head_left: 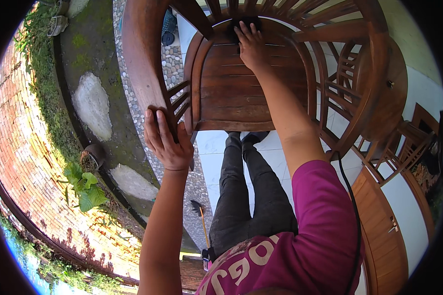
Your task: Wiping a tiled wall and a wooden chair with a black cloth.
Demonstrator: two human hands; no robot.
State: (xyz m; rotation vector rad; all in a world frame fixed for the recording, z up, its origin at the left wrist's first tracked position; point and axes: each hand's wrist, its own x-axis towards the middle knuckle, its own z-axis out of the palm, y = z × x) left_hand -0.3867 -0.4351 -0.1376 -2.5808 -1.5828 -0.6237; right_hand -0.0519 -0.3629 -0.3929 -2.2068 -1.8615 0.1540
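A dark brown wooden armchair (231,103) with a slatted seat and spindle back stands in front of me. My left hand (168,142) grips the front end of its left armrest (147,64), the fingers over the top and the thumb on the inner side. Stretched out to the rear of the seat, my right hand (251,46) presses on a black, cloth-like bundle (235,30). Its fingers are slightly apart on top of this bundle; part of the bundle is hidden beneath the hand.
To the right are a round wooden table (389,88), another wooden chair (347,73) and a wooden door (381,226). On the left, a pebbled strip (133,83) borders mossy ground with stepping stones (92,105) and a potted plant (86,189). An orange-handled stick (204,226) lies low.
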